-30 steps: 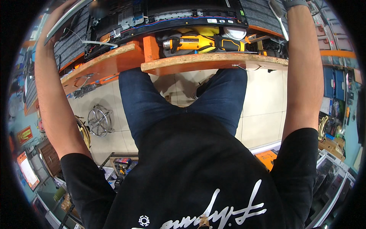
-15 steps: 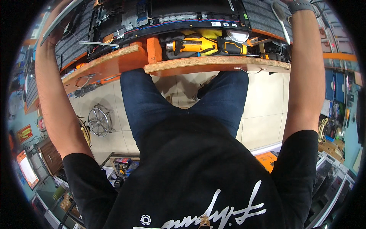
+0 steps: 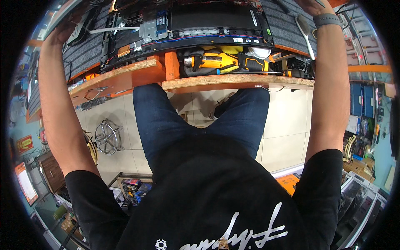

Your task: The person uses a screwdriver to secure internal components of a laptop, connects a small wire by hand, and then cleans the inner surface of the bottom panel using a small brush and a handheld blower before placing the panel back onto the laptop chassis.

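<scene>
My left hand [image 3: 62,34] is at the upper left, closed on the edge of a thin flat panel [image 3: 66,14] that partly covers its fingers. At the top right my right hand [image 3: 310,6], with a grey watch strap [image 3: 326,20] on the wrist, is cut off by the picture's edge; a sliver of thin edge lies over its fingers. A narrow pale strip [image 3: 114,30] reaches from near the panel over the black open device chassis [image 3: 200,18]. This chassis lies on the bench with a metal plate, a small blue circuit board [image 3: 161,23] and red and blue wires.
A white-handled brush [image 3: 306,37] lies on the ribbed grey mat [image 3: 287,31]. Below, an open drawer [image 3: 237,81] holds a yellow and black power tool [image 3: 212,61], a screwdriver and other tools. A metal wheel-shaped base [image 3: 106,137] stands on the tiled floor.
The pale strip has moved up and away from me, over the chassis. My right hand now shows at the top edge. The bench and drawer sit slightly lower in the picture.
</scene>
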The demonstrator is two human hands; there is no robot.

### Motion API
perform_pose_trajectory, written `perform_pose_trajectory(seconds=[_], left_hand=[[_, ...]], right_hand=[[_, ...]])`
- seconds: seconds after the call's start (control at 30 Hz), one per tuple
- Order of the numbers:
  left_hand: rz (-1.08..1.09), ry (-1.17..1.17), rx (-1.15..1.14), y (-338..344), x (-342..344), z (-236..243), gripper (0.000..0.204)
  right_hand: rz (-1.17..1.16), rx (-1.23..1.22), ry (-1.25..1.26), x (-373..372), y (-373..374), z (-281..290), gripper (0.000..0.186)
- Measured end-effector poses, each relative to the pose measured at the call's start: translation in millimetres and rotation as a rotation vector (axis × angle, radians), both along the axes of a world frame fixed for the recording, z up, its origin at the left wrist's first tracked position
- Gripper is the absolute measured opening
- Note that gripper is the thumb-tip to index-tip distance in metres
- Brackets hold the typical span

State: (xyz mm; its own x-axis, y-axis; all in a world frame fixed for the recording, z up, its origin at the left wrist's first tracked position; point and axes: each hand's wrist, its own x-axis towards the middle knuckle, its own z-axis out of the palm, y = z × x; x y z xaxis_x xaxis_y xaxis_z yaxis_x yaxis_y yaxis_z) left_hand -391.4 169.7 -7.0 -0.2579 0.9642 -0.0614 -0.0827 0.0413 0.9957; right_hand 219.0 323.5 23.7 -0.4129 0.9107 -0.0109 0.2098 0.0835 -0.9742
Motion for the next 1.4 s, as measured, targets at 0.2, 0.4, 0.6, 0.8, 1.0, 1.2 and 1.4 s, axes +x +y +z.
perform_pose_trajectory(seconds=[0.2,0.4,0.6,0.8,1.0,1.2,1.4], left_hand=[[-0.201,-0.031,-0.042,-1.2,8.7,3.9,0.032],[-0.483,-0.051,-0.266,18.3,4.3,18.1,0.033],[0.014,0.127,-0.092,12.7,81.9,-9.6,0.031],[-0.119,0.346,0.010,-8.9,60.3,-25.8,0.040],[0.033,0.410,-0.052,-20.4,91.3,-30.1,0.048],[0.076,0.483,-0.069,-6.6,88.7,-38.5,0.037],[0.102,0.627,-0.008,-15.5,101.9,-34.4,0.038]], right_hand=[[0.078,0.003,-0.036,9.7,27.0,-11.3,0.026],[0.007,0.051,-0.056,-4.2,41.4,-20.2,0.030],[0.019,0.081,-0.190,-4.7,60.8,-31.9,0.029],[0.004,-0.025,-0.173,-8.4,53.7,-43.5,0.016],[0.112,-0.038,0.062,6.8,54.7,-77.4,0.034],[0.058,-0.033,0.095,7.5,0.5,-63.2,0.035],[-0.084,0.261,-0.256,19.4,-66.7,-48.7,0.052]])
